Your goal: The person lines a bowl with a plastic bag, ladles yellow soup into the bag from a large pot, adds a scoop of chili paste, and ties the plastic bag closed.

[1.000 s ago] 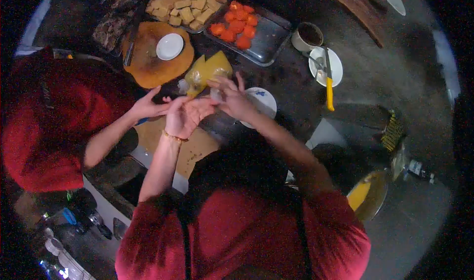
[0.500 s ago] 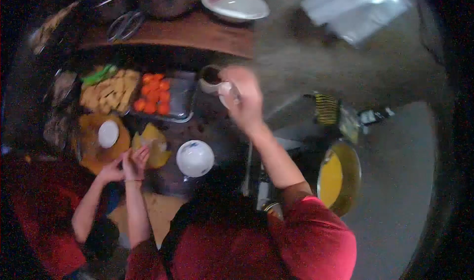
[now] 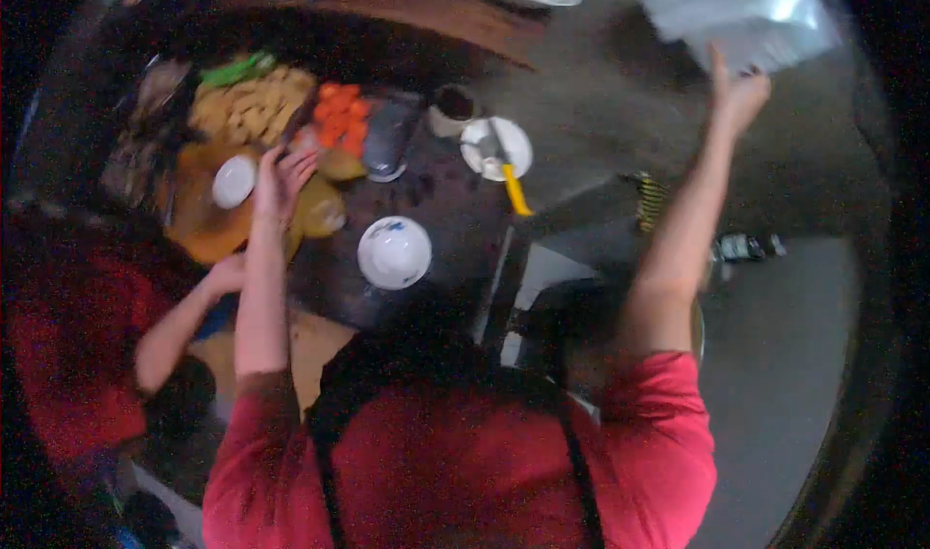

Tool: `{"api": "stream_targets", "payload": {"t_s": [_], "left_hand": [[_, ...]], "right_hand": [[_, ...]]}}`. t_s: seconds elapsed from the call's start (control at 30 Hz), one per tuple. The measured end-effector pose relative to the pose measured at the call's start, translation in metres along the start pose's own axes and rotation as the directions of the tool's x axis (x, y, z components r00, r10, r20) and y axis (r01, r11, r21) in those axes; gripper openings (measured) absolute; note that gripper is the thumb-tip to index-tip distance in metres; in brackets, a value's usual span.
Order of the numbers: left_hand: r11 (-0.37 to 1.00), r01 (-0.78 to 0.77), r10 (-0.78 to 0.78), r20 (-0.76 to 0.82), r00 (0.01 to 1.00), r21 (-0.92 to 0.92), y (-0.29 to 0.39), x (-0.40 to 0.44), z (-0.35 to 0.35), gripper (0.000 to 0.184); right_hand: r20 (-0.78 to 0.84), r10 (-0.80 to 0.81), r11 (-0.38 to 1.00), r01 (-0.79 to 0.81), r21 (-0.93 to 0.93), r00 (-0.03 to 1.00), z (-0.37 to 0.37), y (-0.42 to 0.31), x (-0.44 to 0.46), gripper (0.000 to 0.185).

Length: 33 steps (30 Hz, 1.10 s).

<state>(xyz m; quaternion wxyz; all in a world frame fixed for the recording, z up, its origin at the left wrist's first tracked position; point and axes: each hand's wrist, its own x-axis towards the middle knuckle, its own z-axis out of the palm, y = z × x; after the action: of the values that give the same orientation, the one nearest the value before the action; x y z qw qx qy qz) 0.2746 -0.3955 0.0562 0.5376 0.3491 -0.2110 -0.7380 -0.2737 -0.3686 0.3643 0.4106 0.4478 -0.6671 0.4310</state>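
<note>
My right hand point(image 3: 738, 101) is stretched out to the far right at the near edge of a clear plastic bag point(image 3: 746, 26). Its thumb stands apart from the curled fingers, and no firm hold on the plastic shows. My left hand point(image 3: 283, 176) hovers over the table beside a crumpled yellow piece point(image 3: 322, 210), its blurred fingers apart; contact is unclear. A small white dish point(image 3: 234, 182) rests on an orange-brown round surface point(image 3: 199, 234) to its left. Orange chunks point(image 3: 341, 115) lie in a tray just beyond that hand.
A yellow-handled knife point(image 3: 515, 190) lies across a white plate point(image 3: 504, 137), near a dark-filled cup point(image 3: 451, 111). A white bowl point(image 3: 395, 252) sits closer to me. Tan slices point(image 3: 254, 105) are at the back left. Another person's hand point(image 3: 229, 274) is left of my forearm.
My right hand has left the plate and knife and moved far right to the plastic bag. My left hand has moved forward over the table, away from the other person's hand. The view has shifted.
</note>
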Motion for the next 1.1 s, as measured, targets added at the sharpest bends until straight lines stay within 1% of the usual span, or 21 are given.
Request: {"api": "stream_targets", "payload": {"t_s": [0.13, 0.27, 0.33, 0.37, 0.4, 0.43, 0.47, 0.5, 0.53, 0.57, 0.6, 0.63, 0.67, 0.73, 0.8, 0.93, 0.97, 1.0, 1.03, 1.07, 1.1], "left_hand": [[0.999, 0.015, -0.014, -0.023, 1.000, 0.034, -0.006, 0.010, -0.010, 0.047], [0.984, -0.006, 0.032, -0.138, 0.990, 0.179, -0.004, 0.017, -0.018, 0.045], [0.979, -0.011, 0.053, -0.201, 0.978, 0.202, -0.004, 0.019, -0.024, 0.044], [0.910, 0.008, 0.091, -0.217, 0.972, 0.415, -0.001, 0.021, -0.033, 0.044], [0.796, 0.024, 0.132, -0.213, 0.968, 0.605, -0.002, 0.027, -0.034, 0.045], [0.645, -0.030, 0.280, -0.199, 0.939, 0.764, -0.007, 0.027, -0.026, 0.045], [0.460, -0.068, 0.421, -0.150, 0.894, 0.885, -0.015, 0.023, -0.013, 0.046], [0.441, -0.142, 0.329, -0.012, 0.944, 0.886, -0.025, 0.018, 0.007, 0.046], [0.427, -0.208, 0.230, 0.117, 0.966, 0.880, -0.034, 0.007, 0.029, 0.047], [0.584, -0.226, 0.069, 0.230, 0.971, 0.779, -0.045, -0.010, 0.061, 0.047], [0.723, -0.193, -0.071, 0.349, 0.935, 0.664, -0.056, -0.031, 0.099, 0.047], [0.854, 0.041, -0.286, 0.403, 0.869, 0.519, -0.060, -0.051, 0.131, 0.049], [0.872, 0.170, -0.392, 0.448, 0.803, 0.459, -0.075, -0.053, 0.143, 0.052], [0.854, 0.159, -0.401, 0.433, 0.807, 0.496, -0.082, -0.073, 0.174, 0.053], [0.836, 0.085, -0.397, 0.491, 0.776, 0.542, -0.099, -0.062, 0.184, 0.049], [0.836, 0.159, -0.375, 0.335, 0.864, 0.526, -0.119, -0.049, 0.172, 0.041], [0.810, 0.062, -0.287, 0.300, 0.910, 0.584, -0.123, -0.050, 0.165, 0.038], [0.765, -0.026, -0.188, 0.261, 0.947, 0.644, -0.123, -0.053, 0.157, 0.035], [0.736, -0.067, -0.177, 0.286, 0.942, 0.674, -0.105, -0.069, 0.168, 0.035], [0.729, -0.058, -0.161, 0.253, 0.954, 0.682, -0.102, -0.080, 0.172, 0.035], [0.705, -0.048, -0.154, 0.218, 0.964, 0.708, -0.103, -0.089, 0.175, 0.031]], "right_hand": [[0.229, 0.054, 0.976, -0.003, -0.219, 0.972, 0.029, 0.030, 0.005, 0.052], [0.172, -0.041, 0.994, 0.058, -0.091, 0.984, 0.016, 0.015, -0.005, 0.042], [0.218, 0.054, 0.983, -0.013, -0.186, 0.975, 0.004, 0.000, -0.008, 0.033], [0.198, 0.012, 0.996, 0.006, -0.087, 0.980, 0.011, 0.009, -0.016, 0.028], [0.092, -0.148, 0.955, 0.118, 0.270, 0.985, 0.031, 0.032, -0.025, 0.026], [0.329, -0.148, 0.983, 0.176, -0.057, 0.933, -0.021, -0.043, -0.041, 0.022], [0.354, -0.086, 0.910, -0.071, 0.408, 0.931, 0.000, -0.031, -0.057, 0.022], [0.363, -0.261, 0.886, 0.073, 0.458, 0.894, -0.010, -0.054, -0.079, 0.023], [0.518, -0.254, 0.863, -0.051, 0.503, 0.817, -0.025, -0.081, -0.104, 0.027], [0.791, -0.058, 0.849, -0.388, 0.360, 0.609, -0.039, -0.106, -0.133, 0.028], [0.805, -0.270, 0.925, -0.090, 0.369, 0.528, -0.044, -0.110, -0.168, 0.022], [0.822, -0.414, 0.910, 0.176, 0.375, 0.390, -0.054, -0.122, -0.198, 0.016], [0.823, -0.488, 0.853, -0.040, 0.520, 0.291, -0.075, -0.138, -0.213, 0.015], [0.814, -0.580, 0.813, -0.091, 0.576, -0.024, -0.097, -0.150, -0.249, 0.021], [0.771, -0.633, 0.774, -0.050, 0.631, -0.078, -0.107, -0.154, -0.288, 0.028], [0.869, -0.494, 0.850, -0.203, 0.486, 0.011, -0.130, -0.155, -0.306, 0.032], [0.892, -0.448, 0.851, -0.282, 0.444, 0.053, -0.133, -0.149, -0.299, 0.032], [0.924, -0.333, 0.852, -0.360, 0.380, 0.186, -0.132, -0.144, -0.288, 0.030], [0.945, -0.096, 0.797, -0.544, 0.261, 0.312, -0.127, -0.140, -0.281, 0.028], [0.865, -0.053, 0.816, -0.478, 0.325, 0.499, -0.113, -0.130, -0.278, 0.037], [0.725, -0.132, 0.844, -0.307, 0.440, 0.675, -0.101, -0.127, -0.278, 0.040]]}}
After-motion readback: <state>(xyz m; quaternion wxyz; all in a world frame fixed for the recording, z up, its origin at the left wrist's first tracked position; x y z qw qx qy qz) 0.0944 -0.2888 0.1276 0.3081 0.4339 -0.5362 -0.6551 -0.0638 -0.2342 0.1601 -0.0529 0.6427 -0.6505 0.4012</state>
